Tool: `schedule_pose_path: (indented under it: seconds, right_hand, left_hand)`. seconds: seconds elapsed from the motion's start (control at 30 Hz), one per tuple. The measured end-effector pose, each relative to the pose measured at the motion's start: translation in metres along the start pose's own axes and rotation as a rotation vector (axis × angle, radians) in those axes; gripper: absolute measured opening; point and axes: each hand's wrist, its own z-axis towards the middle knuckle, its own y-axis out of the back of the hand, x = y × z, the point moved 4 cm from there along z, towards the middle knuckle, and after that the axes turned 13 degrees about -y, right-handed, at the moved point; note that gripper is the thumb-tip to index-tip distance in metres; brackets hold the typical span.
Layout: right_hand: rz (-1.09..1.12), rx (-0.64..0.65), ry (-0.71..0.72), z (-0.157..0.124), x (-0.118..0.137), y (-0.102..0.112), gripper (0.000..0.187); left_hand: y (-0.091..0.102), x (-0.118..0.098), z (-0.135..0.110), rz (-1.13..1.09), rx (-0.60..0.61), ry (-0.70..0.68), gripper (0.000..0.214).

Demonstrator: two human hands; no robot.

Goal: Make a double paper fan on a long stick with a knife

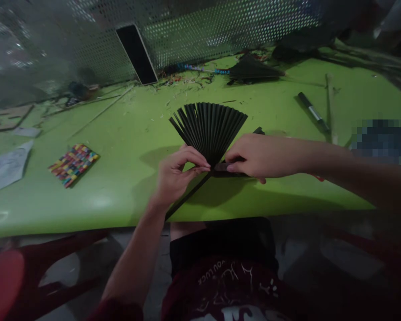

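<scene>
A black pleated fan [209, 127] is spread open above the green table, its folds gathered to a narrow base. At that base my left hand [182, 171] is closed, thumb and fingertips pinching it. My right hand [254, 156] is closed on a dark flat strip [222, 167] just right of the base; whether the strip is joined to the fan I cannot tell. From the base a thin dark stick [189, 195] slants down to the table's front edge. A dark tip [259, 130] shows behind my right hand.
On the green table [113, 196] lies a multicoloured woven square [74, 165], with a paper drawing [10, 167] further left. A phone [138, 53] leans on the perforated metal backing. A black marker [313, 111], a pale stick [330, 104] and a dark folded piece [254, 69] lie beyond.
</scene>
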Motion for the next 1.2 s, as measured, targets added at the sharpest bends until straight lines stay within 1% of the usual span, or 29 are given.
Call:
schedule_pose_path:
  seconds: [0.07, 0.17, 0.27, 0.33, 0.47, 0.63, 0.7, 0.83, 0.97, 1.1, 1.13, 1.2]
  right_hand:
    - [0.067, 0.03, -0.019, 0.002, -0.004, 0.0, 0.026]
    - [0.16, 0.081, -0.039, 0.005, -0.012, -0.002, 0.027]
    - [0.173, 0.123, -0.011, 0.007, -0.018, -0.003, 0.023]
    - [0.174, 0.114, 0.002, 0.008, -0.022, -0.002, 0.022]
    - [0.204, 0.068, 0.012, 0.008, -0.022, -0.002, 0.022]
    - [0.225, 0.048, 0.033, 0.009, -0.017, -0.006, 0.024]
    - [0.223, 0.069, 0.032, 0.009, -0.017, -0.008, 0.023]
    - [0.21, 0.125, 0.02, 0.01, -0.02, -0.012, 0.021]
    - [0.238, 0.169, 0.013, 0.006, -0.023, -0.009, 0.02]
    - [0.267, 0.264, 0.051, 0.0, -0.027, -0.004, 0.019]
    - [0.272, 0.27, 0.067, -0.001, -0.028, -0.002, 0.021]
    - [0.279, 0.234, 0.096, 0.0, -0.029, 0.001, 0.024]
  left_hand:
    - [-0.003, 0.004, -0.001, -0.014, -0.004, 0.039, 0.009]
    - [-0.007, 0.01, -0.002, -0.075, -0.032, 0.134, 0.01]
    - [-0.01, 0.014, -0.004, -0.152, -0.075, 0.218, 0.014]
    - [-0.011, 0.016, -0.005, -0.181, -0.096, 0.253, 0.016]
    - [-0.008, 0.017, -0.004, -0.18, -0.114, 0.262, 0.016]
    - [-0.009, 0.016, -0.003, -0.175, -0.117, 0.242, 0.014]
    - [-0.01, 0.018, -0.004, -0.192, -0.124, 0.259, 0.014]
    - [-0.008, 0.024, -0.008, -0.251, -0.194, 0.326, 0.012]
    - [-0.007, 0.029, -0.008, -0.292, -0.161, 0.376, 0.016]
    - [-0.006, 0.032, -0.005, -0.34, -0.188, 0.382, 0.019]
    - [-0.006, 0.032, -0.004, -0.35, -0.196, 0.384, 0.019]
    - [-0.007, 0.03, -0.001, -0.363, -0.22, 0.405, 0.019]
